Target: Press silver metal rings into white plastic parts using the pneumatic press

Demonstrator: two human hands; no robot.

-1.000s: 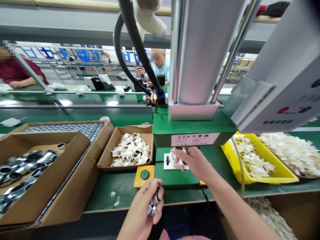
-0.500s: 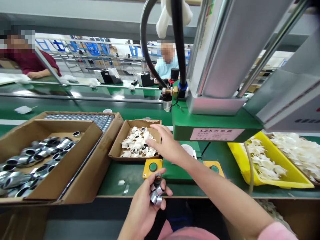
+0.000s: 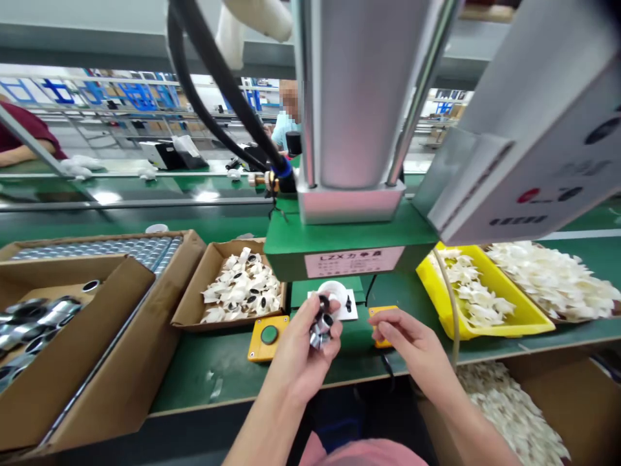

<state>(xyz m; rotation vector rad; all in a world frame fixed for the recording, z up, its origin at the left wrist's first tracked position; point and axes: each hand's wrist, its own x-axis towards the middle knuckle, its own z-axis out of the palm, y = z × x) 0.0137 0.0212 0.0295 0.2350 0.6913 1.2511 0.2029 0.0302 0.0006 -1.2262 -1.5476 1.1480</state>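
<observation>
1. Left hand [image 3: 298, 355] cups several short, silver metal rings [image 3: 319, 336] near the green worktop's [image 3: 187, 382] front edge; a loosened grip could let one roll off.
2. Right hand [image 3: 414, 340], fingers narrowly curled, overlaps the yellow rectangular box [image 3: 382, 343]; whether it holds anything, I cannot tell.

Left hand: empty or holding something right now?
Holding: several shiny metal rings sit in the left hand, with the fingers curled around them. They overlap, so I cannot tell the exact count.
</observation>
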